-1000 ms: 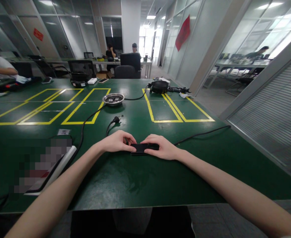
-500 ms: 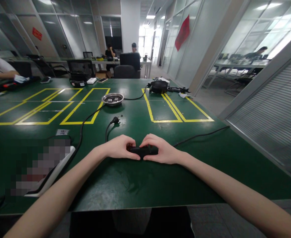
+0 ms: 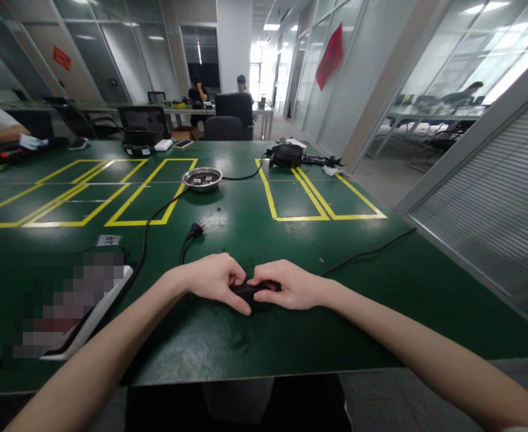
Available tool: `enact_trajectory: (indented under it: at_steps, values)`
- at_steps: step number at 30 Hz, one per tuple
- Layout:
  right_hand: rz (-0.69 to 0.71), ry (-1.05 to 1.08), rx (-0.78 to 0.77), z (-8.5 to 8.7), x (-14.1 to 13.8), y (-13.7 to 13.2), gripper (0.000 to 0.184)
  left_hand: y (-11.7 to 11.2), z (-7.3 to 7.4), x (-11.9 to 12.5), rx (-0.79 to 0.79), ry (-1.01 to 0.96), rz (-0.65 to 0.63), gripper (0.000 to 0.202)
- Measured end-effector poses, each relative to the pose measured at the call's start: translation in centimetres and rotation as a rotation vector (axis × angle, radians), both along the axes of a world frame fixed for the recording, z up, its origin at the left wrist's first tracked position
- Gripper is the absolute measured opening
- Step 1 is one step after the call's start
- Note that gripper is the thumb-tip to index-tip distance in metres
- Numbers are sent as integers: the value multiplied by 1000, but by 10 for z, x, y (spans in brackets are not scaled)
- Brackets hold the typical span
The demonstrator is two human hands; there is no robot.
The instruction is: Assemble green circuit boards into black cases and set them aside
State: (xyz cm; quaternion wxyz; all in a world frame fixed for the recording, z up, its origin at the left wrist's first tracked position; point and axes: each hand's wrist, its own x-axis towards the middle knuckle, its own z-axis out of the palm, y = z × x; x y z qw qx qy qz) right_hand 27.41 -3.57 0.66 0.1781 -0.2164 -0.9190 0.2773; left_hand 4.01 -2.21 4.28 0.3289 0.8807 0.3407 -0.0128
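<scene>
A small black oblong piece [image 3: 248, 294] lies low over the green table, between my two hands; its exact kind is not clear. My left hand [image 3: 216, 279] curls round its left part, thumb below and fingers above. From the other side my right hand [image 3: 288, 285] pinches it, thumb and fingertips close to the left ones. Much of the piece is hidden by the fingers. A black power plug [image 3: 196, 230] rests just beyond my left hand, its cord running back under that wrist. Another black cable [image 3: 367, 254] runs from behind my right hand toward the table's right edge.
A metal bowl [image 3: 202, 179] with small metal parts stands mid-table. Left are a blurred-out flat device with a white edge [image 3: 111, 312] and a paper label [image 3: 109, 240]. Yellow tape [image 3: 302, 219] marks the table. A black bundle [image 3: 286, 155] lies at the back. A co-worker's arm [image 3: 3, 135] shows far left.
Both hands have come slightly nearer to me with the black piece, and the right fingers now sit farther over it. The plug has slid a little left and nearer.
</scene>
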Motion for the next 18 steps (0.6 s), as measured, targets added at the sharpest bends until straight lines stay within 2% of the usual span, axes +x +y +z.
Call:
enact_trajectory:
  at_steps: [6, 10, 15, 18]
  values:
    - [59, -42, -39, 6, -2, -7, 20, -7, 9, 6, 0, 16, 26, 48]
    - [88, -21, -83, 4, -3, -10, 21, -9, 6, 7, -79, -14, 9, 49]
    - [-8, 101, -212, 1, -1, -6, 23, -4, 5, 1, -235, -79, 3, 52]
    - [-88, 180, -262, 2, 2, 0, 28, 2, 7, -2, -217, -137, 51, 54]
